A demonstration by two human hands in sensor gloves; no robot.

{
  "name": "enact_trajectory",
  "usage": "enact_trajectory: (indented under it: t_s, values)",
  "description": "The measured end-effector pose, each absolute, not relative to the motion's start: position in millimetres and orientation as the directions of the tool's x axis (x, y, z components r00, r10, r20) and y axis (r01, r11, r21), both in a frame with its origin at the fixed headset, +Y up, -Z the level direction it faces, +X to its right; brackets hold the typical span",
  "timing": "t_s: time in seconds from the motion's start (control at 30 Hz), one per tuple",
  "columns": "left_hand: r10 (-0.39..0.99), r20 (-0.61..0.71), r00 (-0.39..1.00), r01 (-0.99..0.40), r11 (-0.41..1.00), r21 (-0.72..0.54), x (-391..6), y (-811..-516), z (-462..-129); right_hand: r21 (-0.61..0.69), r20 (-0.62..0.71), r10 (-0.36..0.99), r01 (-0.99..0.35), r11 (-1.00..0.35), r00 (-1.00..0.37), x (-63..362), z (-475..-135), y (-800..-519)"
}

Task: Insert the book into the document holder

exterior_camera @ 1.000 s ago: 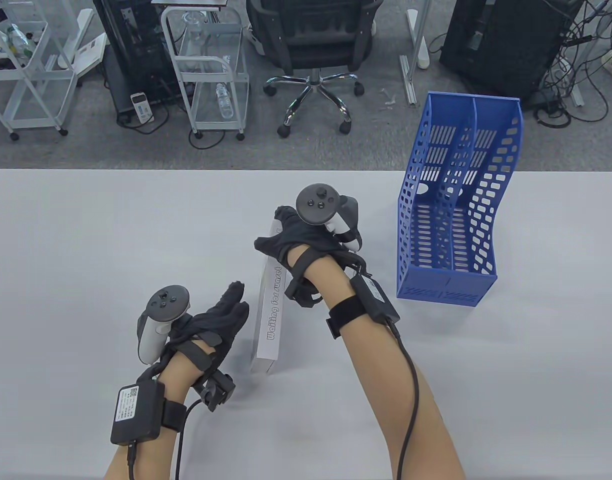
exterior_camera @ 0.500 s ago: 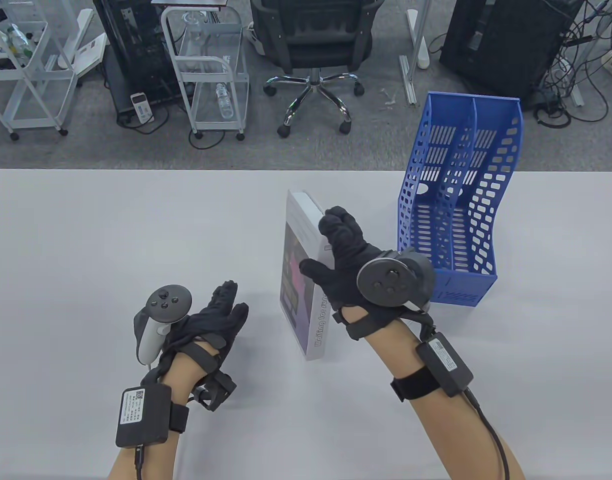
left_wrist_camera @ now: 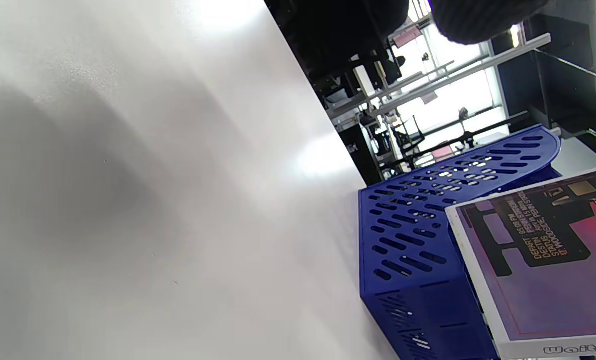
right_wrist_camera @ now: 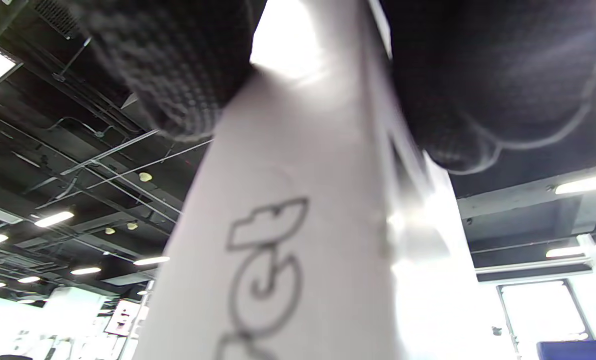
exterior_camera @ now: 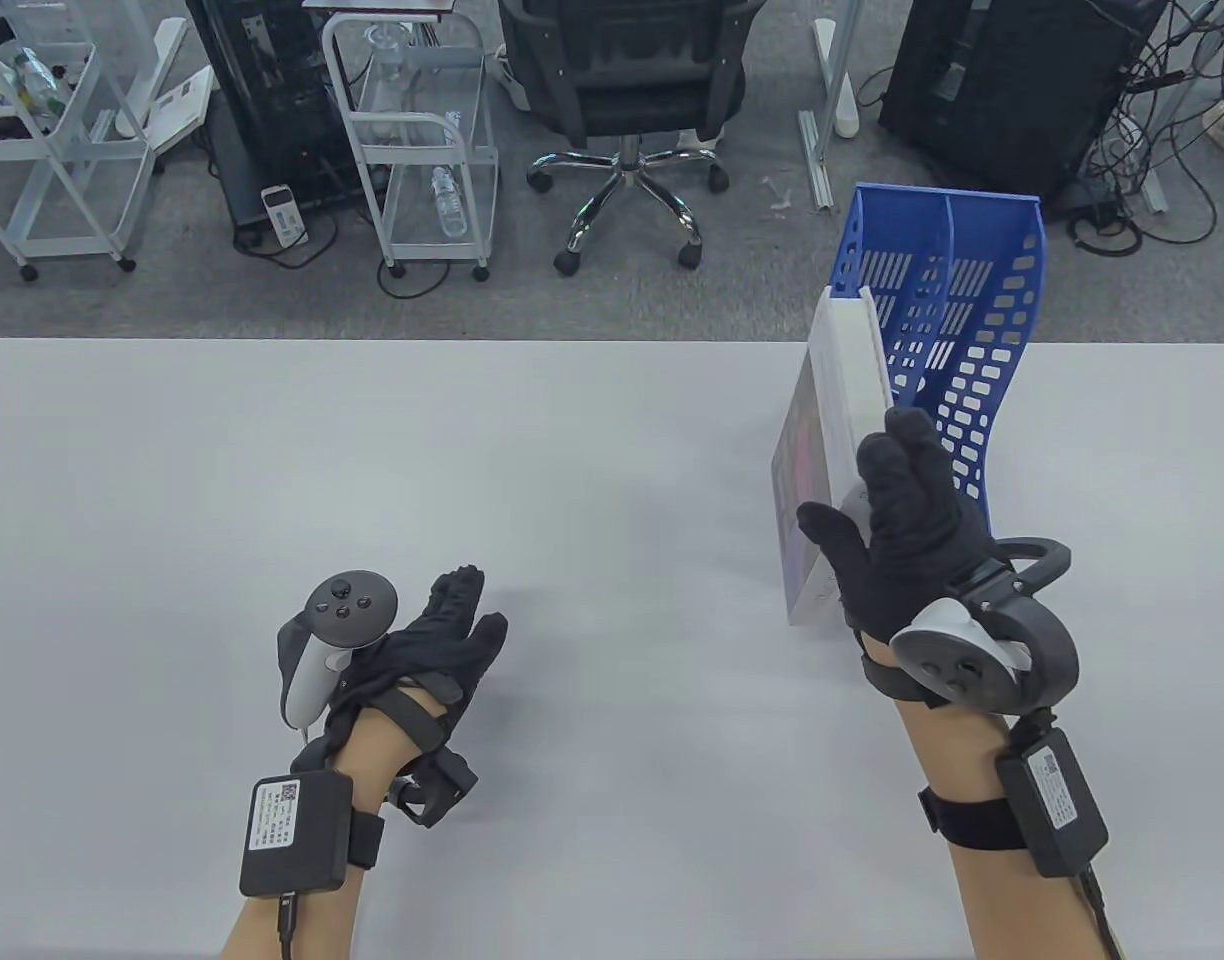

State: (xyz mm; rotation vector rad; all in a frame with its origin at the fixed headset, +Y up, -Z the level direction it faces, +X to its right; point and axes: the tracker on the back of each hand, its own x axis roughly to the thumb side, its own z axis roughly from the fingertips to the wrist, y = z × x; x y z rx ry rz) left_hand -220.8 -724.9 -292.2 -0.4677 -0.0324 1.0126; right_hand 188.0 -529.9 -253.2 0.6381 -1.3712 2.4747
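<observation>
The white book [exterior_camera: 830, 430] with a purple cover is held upright in the air, right in front of the blue document holder [exterior_camera: 972, 330] at the table's back right. My right hand [exterior_camera: 897, 520] grips the book by its spine, thumb on the cover side, fingers on the other. The right wrist view shows the white spine [right_wrist_camera: 287, 240] between the gloved fingers [right_wrist_camera: 177, 70]. The left wrist view shows the book's cover [left_wrist_camera: 543, 260] in front of the holder [left_wrist_camera: 418, 235]. My left hand [exterior_camera: 442, 640] rests empty on the table [exterior_camera: 172, 520], fingers extended.
The holder has two open-topped compartments with perforated walls and stands near the table's far edge. Beyond the table stand an office chair [exterior_camera: 622, 90], white wire carts [exterior_camera: 412, 130] and black cabinets [exterior_camera: 1012, 90].
My right hand has lifted the book off the table and carried it to the right and away, from the table's middle to just in front of the holder. The left hand has barely moved.
</observation>
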Motion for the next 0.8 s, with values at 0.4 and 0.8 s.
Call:
enact_trajectory:
  t_s: [0.4,0.8]
  values:
    - [0.809,-0.167,0.563,-0.783,0.459,-0.419,-217,-726,-293,-0.821,0.363,-0.049,-0.294,-0.488,-0.931,219,-277,-529]
    - [0.806,-0.158,0.571,-0.774,0.464,-0.431,-214,-727,-293,-0.818,0.341,-0.043,-0.274,-0.505,-0.939,225,-339,-534]
